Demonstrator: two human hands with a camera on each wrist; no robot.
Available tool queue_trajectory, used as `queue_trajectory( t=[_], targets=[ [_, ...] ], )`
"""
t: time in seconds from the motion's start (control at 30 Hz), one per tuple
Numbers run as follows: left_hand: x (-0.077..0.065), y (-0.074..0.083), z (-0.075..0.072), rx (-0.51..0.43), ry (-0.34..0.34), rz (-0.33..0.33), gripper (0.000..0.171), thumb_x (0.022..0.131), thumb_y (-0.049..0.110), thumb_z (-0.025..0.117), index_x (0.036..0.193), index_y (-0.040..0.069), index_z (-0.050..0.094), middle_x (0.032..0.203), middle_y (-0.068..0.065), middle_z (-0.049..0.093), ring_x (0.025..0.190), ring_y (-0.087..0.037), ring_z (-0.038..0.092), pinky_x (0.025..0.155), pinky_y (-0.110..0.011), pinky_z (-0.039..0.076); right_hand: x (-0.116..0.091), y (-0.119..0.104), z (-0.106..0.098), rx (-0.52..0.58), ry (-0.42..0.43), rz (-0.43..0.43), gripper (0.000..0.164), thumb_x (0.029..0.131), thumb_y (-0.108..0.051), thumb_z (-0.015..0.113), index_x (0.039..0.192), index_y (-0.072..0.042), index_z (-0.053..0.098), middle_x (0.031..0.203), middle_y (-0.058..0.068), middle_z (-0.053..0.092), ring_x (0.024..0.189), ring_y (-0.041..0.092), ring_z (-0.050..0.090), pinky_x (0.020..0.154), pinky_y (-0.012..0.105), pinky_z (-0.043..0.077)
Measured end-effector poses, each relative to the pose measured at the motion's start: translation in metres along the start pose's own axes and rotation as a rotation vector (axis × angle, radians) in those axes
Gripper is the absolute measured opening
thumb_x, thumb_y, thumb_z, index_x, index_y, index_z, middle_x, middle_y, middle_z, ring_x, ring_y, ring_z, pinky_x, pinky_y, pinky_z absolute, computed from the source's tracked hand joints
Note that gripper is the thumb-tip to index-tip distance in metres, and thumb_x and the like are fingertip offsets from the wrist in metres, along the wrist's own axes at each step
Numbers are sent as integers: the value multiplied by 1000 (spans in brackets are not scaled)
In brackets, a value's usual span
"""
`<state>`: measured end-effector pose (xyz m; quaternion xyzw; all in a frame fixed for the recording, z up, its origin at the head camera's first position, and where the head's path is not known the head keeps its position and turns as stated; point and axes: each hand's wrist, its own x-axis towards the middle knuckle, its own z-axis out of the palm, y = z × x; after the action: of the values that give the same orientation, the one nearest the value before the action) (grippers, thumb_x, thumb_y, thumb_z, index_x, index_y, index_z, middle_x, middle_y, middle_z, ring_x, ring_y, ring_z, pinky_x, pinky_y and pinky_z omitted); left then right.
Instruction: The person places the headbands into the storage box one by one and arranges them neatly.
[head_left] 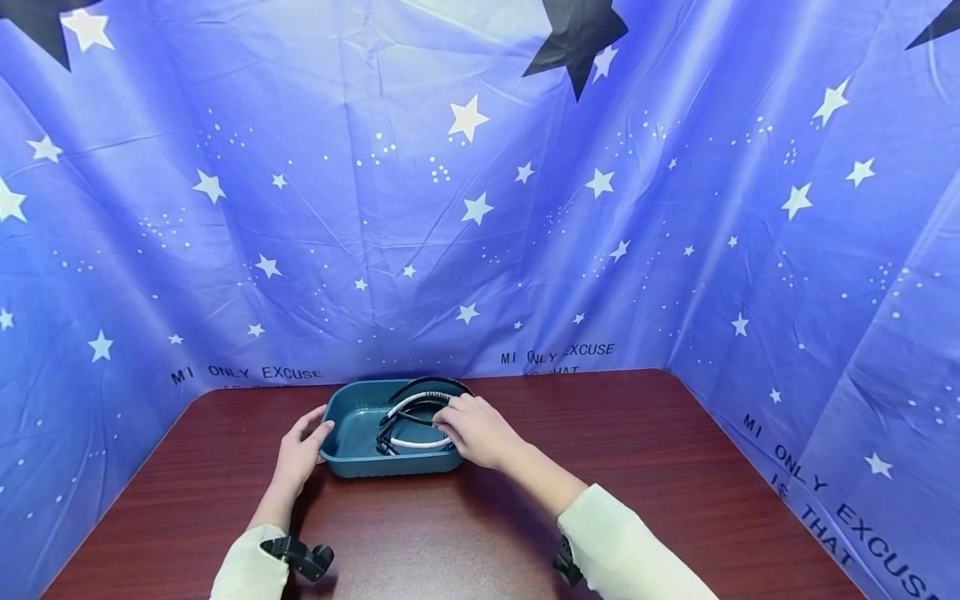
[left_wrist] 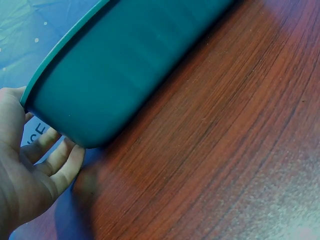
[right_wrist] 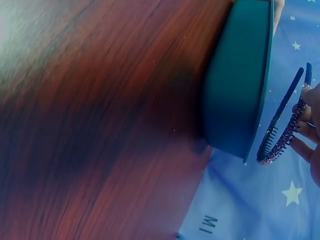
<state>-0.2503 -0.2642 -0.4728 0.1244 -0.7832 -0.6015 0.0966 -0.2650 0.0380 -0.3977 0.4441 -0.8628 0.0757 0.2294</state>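
A dark teal plastic bin (head_left: 390,468) stands near the far edge of the table, with several headbands in its right half. Among them are a white headband (head_left: 422,444) and a black headband (head_left: 429,381). My left hand (head_left: 300,448) grips the bin's left end, thumb at the rim and fingers against the outer wall (left_wrist: 75,110). Over the bin's right end, my right hand (head_left: 480,432) pinches a beaded headband (right_wrist: 287,134) with comb teeth. In the right wrist view this headband is raised beside the rim, its curved end pointing down.
The reddish-brown wooden table (head_left: 405,542) spreads in front of and to both sides of the bin. Blue cloth (head_left: 420,250) printed with stars and lettering hangs behind and on both sides. A black wrist camera (head_left: 306,558) is strapped over the left sleeve.
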Motion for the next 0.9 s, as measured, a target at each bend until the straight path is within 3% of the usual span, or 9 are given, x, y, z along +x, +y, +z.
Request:
queue_trajectory(
  t=[0.5, 0.9],
  targets=[
    [0, 0, 1, -10, -1, -2, 48, 96, 30, 50, 140, 12, 41, 133, -23, 45, 103, -29, 54, 69, -25, 54, 8, -17, 20, -99, -76, 16, 15, 95, -24, 53, 99, -23, 67, 92, -8, 61, 90, 12, 54, 78, 26, 44],
    [-1, 0, -1, -7, -12, -13, 48, 97, 31, 49, 140, 13, 41, 135, -23, 43, 105, -32, 53, 69, -24, 54, 6, -18, 33, -102, -88, 41, 15, 93, -26, 56, 98, -25, 70, 88, -8, 60, 85, 12, 53, 72, 24, 41]
  ],
)
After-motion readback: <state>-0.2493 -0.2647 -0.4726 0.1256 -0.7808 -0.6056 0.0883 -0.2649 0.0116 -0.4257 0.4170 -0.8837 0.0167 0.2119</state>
